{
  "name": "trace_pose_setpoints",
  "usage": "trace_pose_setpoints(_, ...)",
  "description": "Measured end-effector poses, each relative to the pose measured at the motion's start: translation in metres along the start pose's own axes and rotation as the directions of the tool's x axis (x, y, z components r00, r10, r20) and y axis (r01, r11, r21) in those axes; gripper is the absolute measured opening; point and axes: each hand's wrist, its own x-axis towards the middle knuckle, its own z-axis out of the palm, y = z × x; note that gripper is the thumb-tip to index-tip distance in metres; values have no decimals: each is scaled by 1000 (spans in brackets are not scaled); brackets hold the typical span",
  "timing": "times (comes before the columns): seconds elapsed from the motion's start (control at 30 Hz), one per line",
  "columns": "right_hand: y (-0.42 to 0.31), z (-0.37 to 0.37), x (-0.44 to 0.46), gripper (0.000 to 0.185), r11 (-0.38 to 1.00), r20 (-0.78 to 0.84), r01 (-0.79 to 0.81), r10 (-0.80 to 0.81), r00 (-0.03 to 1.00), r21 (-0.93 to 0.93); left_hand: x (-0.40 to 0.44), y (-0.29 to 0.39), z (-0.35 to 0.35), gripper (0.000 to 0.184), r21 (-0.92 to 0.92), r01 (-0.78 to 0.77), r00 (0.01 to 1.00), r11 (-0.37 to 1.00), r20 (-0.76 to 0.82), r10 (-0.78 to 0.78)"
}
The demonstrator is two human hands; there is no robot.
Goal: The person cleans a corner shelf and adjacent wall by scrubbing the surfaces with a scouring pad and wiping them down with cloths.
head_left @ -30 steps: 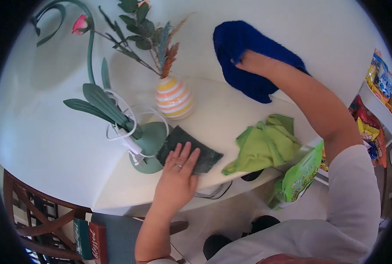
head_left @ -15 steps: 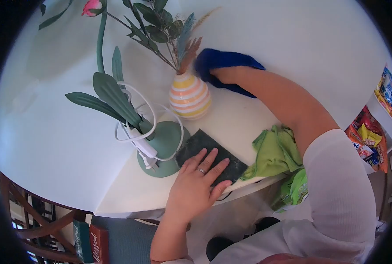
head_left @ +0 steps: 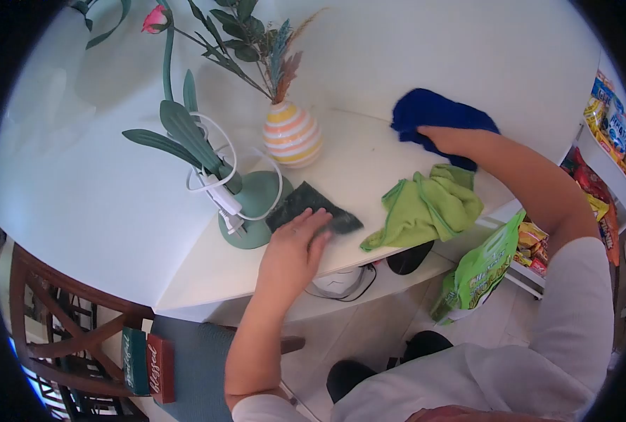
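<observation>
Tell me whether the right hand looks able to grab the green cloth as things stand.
Probably yes: the green cloth lies uncovered close to the right hand, though that hand is on the blue cloth.

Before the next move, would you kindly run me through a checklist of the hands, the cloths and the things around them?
1. Left hand on the dark pad: ok, fingers spread over it.
2. Right hand firmly gripping the blue cloth: cannot tell, the fingertips are hard to make out.
3. Striped vase upright and apart from the blue cloth: ok, with a gap between them.
4. Lime-green cloth well back from the front edge: not ok, it lies right by it.
5. White plug and cord tidied away: not ok, they hang loosely over the green base.
</observation>
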Motion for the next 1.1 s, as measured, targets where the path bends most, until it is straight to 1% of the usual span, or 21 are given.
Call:
trace_pose_setpoints(0.07,12,-2,-25,32,1000,3,-27,27,1000,7,12,10,-5,33,-89,152,987,984,-35,-156)
trace_pose_setpoints(0.13,20,-1,-46,32,998,4,-55,55,998,13,36,36,-11,33,-158,276,954,948,-73,-290)
trace_pose_setpoints(0.17,23,-1,-54,32,998,4,-68,68,998,16,56,34,1,35,-346,217,931,913,-207,-299)
trace_pose_setpoints(0.2,26,-1,-60,32,997,7,-74,74,997,23,80,31,18,38,-511,125,885,850,-331,-329)
trace_pose_setpoints(0.23,28,2,-63,32,996,7,-81,81,997,29,104,36,34,40,-618,83,819,782,-405,-407)
trace_pose_setpoints(0.3,31,4,-65,32,994,12,-95,95,995,45,152,57,51,43,-849,-13,701,528,-384,-601)
trace_pose_setpoints(0.33,31,4,-67,32,994,14,-99,98,995,56,171,67,55,44,-825,24,678,565,-402,-616)
trace_pose_setpoints(0.4,32,7,-68,32,992,23,-111,109,994,64,207,74,65,54,-880,-119,720,460,-395,-571)
trace_pose_setpoints(0.5,34,7,-74,32,989,39,-134,132,991,68,275,51,107,55,-893,45,693,448,-295,-658)
trace_pose_setpoints(0.6,35,7,-79,32,986,42,-152,150,988,64,316,45,128,54,-803,304,519,513,-312,-796)
trace_pose_setpoints(0.63,36,7,-81,32,985,42,-157,154,987,68,337,12,141,54,-540,476,597,694,-381,-706)
trace_pose_setpoints(0.67,37,7,-81,32,984,40,-162,160,986,72,359,-41,158,54,-205,579,687,789,-399,-607)
trace_pose_setpoints(0.73,39,8,-83,32,983,40,-169,166,985,75,363,-86,148,54,-259,552,726,793,-318,-609)
trace_pose_setpoints(0.77,41,9,-84,32,983,39,-171,168,985,74,352,-98,132,55,-632,424,694,649,-233,-681)
trace_pose_setpoints(0.8,42,8,-84,32,982,36,-172,169,985,76,350,-102,128,54,-638,384,709,667,-259,-656)
trace_pose_setpoints(0.83,42,8,-86,32,981,35,-177,175,984,75,350,-110,128,54,-643,344,722,685,-285,-630)
trace_pose_setpoints(0.87,41,9,-86,32,981,36,-179,177,984,79,353,-117,141,54,-285,409,776,867,-391,-495)
trace_pose_setpoints(0.93,43,9,-88,32,979,38,-187,185,982,80,357,-108,164,52,-251,388,747,887,-479,-462)
trace_pose_setpoints(0.97,42,10,-88,32,979,40,-189,186,982,80,337,-50,145,51,-582,285,648,762,-469,-600)
trace_pose_setpoints(1.0,43,10,-89,32,978,39,-192,189,981,78,324,-18,131,50,-828,118,559,549,-401,-726)
trace_pose_setpoints(1.1,43,12,-89,33,977,34,-196,194,980,82,330,-33,124,49,-850,54,551,525,-413,-725)
